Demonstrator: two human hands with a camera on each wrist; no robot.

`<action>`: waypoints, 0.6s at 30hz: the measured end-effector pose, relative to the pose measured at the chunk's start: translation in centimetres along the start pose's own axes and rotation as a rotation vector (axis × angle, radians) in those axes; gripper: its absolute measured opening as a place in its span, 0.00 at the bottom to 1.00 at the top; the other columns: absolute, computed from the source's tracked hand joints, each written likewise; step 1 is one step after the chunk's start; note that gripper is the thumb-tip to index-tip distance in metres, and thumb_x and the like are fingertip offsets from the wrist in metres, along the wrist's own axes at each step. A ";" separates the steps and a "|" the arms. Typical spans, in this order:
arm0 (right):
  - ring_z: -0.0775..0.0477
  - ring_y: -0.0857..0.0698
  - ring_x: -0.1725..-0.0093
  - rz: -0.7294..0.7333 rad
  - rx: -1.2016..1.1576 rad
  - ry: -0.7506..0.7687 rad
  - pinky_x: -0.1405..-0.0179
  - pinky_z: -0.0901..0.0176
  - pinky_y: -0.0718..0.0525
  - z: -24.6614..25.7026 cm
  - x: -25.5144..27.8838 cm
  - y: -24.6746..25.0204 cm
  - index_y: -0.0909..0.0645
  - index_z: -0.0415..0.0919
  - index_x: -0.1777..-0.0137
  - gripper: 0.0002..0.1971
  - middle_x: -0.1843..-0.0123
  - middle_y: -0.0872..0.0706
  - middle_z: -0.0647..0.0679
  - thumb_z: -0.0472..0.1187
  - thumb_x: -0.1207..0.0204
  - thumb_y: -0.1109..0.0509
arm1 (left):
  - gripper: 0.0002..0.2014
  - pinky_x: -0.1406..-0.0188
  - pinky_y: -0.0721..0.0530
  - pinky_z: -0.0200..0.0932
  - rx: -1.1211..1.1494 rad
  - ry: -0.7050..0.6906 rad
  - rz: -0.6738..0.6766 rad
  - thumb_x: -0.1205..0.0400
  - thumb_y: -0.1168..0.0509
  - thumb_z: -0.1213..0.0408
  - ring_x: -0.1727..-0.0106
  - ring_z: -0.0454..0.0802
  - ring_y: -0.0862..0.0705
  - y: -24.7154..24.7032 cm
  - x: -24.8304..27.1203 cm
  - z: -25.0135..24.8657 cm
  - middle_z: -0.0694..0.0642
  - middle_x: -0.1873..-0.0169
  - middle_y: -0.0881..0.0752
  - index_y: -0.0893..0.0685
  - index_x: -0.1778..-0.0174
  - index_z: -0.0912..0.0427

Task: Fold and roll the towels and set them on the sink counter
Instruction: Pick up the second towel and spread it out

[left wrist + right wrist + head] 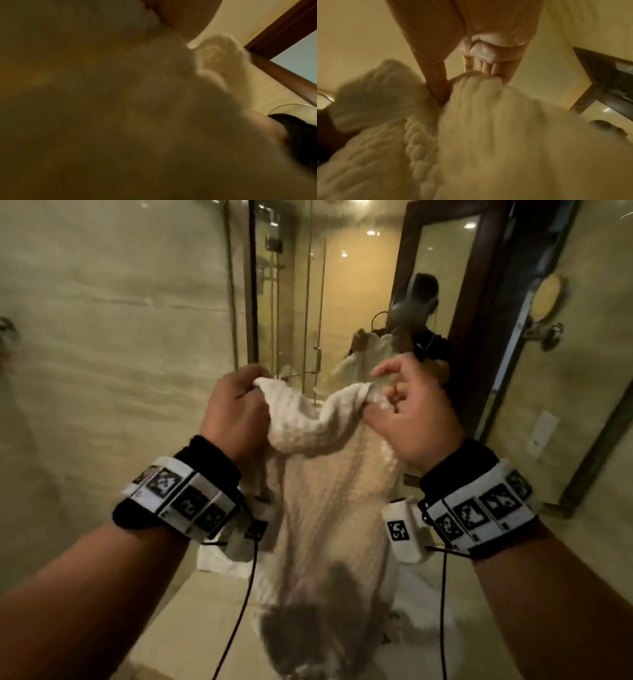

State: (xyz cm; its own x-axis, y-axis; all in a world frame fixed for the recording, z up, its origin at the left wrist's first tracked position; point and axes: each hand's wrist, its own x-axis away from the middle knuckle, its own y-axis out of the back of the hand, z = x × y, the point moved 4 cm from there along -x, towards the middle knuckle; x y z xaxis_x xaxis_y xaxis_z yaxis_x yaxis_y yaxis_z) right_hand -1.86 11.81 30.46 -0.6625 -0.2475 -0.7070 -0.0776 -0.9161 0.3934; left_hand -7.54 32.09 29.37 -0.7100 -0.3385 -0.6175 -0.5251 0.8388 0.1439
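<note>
A white waffle-weave towel [329, 501] hangs in the air in front of me, held up by its top edge. My left hand [236, 405] grips the top left corner in a fist. My right hand [404, 402] pinches the top right corner between thumb and fingers. The towel sags between the hands and its lower end reaches down to the counter. In the left wrist view the towel [221, 59] fills most of the blurred picture. In the right wrist view the fingers [486, 67] clamp a bunched fold of the towel [488, 121].
More white towel cloth [222, 559] lies on the beige sink counter [191, 611] below my hands. A dark-framed mirror [442, 268] stands ahead, with a glass shower door [287, 302] to its left. A round wall mirror [548, 299] is mounted at right.
</note>
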 end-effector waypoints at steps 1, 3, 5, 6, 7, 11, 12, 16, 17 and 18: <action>0.50 0.19 0.66 0.040 0.027 -0.031 0.61 0.49 0.16 -0.2 0.3 0.8 0.27 0.49 0.35 0.25 0.60 0.19 0.51 0.36 0.30 0.24 | 0.08 0.74 0.31 0.40 -0.022 -0.034 0.051 0.26 0.42 0.69 0.73 0.48 0.27 -1.8 0.2 -1.6 0.55 0.76 0.24 0.24 0.71 0.61; 0.57 0.23 0.68 0.102 0.105 -0.025 0.63 0.55 0.18 -0.5 1.2 1.6 0.35 0.55 0.26 0.35 0.56 0.20 0.52 0.35 0.29 0.24 | 0.09 0.77 0.30 0.38 -0.132 -0.083 0.123 0.27 0.42 0.62 0.75 0.44 0.26 -4.7 0.5 -3.9 0.50 0.77 0.22 0.22 0.73 0.56; 0.57 0.23 0.68 0.122 0.113 -0.003 0.65 0.55 0.18 -0.9 2.6 2.5 0.36 0.56 0.24 0.38 0.52 0.20 0.51 0.33 0.30 0.23 | 0.09 0.80 0.32 0.35 -0.188 -0.101 0.176 0.24 0.40 0.63 0.78 0.41 0.28 -7.4 0.7 -5.5 0.50 0.78 0.21 0.20 0.69 0.56; 0.58 0.24 0.67 0.110 0.099 0.010 0.66 0.56 0.19 -1.3 3.4 3.3 0.36 0.56 0.24 0.39 0.50 0.21 0.51 0.33 0.31 0.22 | 0.08 0.81 0.32 0.35 -0.179 -0.094 0.198 0.23 0.40 0.66 0.80 0.40 0.29 -8.7 0.8 -6.0 0.49 0.80 0.22 0.19 0.67 0.57; 0.60 0.24 0.66 0.091 0.079 0.030 0.67 0.58 0.20 -1.5 4.2 3.8 0.36 0.57 0.24 0.40 0.49 0.21 0.54 0.34 0.32 0.22 | 0.08 0.83 0.32 0.35 -0.171 -0.086 0.208 0.23 0.40 0.67 0.82 0.40 0.30 -9.6 0.8 -6.3 0.47 0.82 0.22 0.20 0.66 0.57; 0.54 0.19 0.53 -0.021 -0.008 0.147 0.62 0.61 0.17 -2.1 7.5 6.6 0.36 0.51 0.24 0.38 0.39 0.22 0.53 0.40 0.32 0.22 | 0.05 0.73 0.30 0.39 -0.202 -0.112 0.219 0.22 0.38 0.64 0.76 0.45 0.26 -12.7 1.1 -7.6 0.49 0.78 0.21 0.19 0.62 0.57; 0.50 0.18 0.51 -0.050 0.002 0.181 0.60 0.59 0.16 -2.0 8.3 7.1 0.35 0.46 0.23 0.37 0.37 0.21 0.48 0.42 0.32 0.24 | 0.04 0.71 0.29 0.40 -0.200 -0.125 0.225 0.22 0.37 0.63 0.74 0.46 0.26 -13.2 1.2 -7.9 0.49 0.76 0.20 0.20 0.62 0.56; 0.60 0.17 0.56 -0.274 0.145 0.305 0.57 0.75 0.21 -1.0 10.1 10.0 0.22 0.31 0.39 0.19 0.51 0.15 0.49 0.38 0.27 0.27 | 0.10 0.70 0.29 0.40 -0.256 -0.227 0.316 0.26 0.29 0.53 0.67 0.46 0.23 -15.9 2.3 -9.5 0.48 0.70 0.19 0.22 0.62 0.54; 0.65 0.19 0.59 -0.365 0.186 0.294 0.61 0.80 0.24 -0.8 9.8 11.2 0.19 0.31 0.45 0.12 0.56 0.16 0.52 0.34 0.26 0.27 | 0.12 0.71 0.29 0.39 -0.286 -0.250 0.331 0.27 0.28 0.52 0.67 0.45 0.22 -16.3 2.6 -9.7 0.46 0.69 0.19 0.21 0.61 0.54; 0.69 0.20 0.62 -0.464 0.211 0.274 0.64 0.83 0.27 -0.7 9.4 12.7 0.18 0.31 0.50 0.07 0.60 0.18 0.55 0.31 0.26 0.28 | 0.14 0.72 0.28 0.38 -0.295 -0.262 0.347 0.28 0.26 0.50 0.66 0.43 0.22 -16.5 2.9 -9.9 0.45 0.68 0.19 0.20 0.60 0.55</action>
State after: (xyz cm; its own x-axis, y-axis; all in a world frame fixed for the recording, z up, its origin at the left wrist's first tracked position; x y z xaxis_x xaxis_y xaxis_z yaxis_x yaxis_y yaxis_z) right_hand -8.57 -2.40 28.42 -0.3090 0.0667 -0.9487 -0.4794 -0.8725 0.0948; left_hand -5.60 13.09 32.82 -0.7443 0.0879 -0.6621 -0.4161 0.7143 0.5627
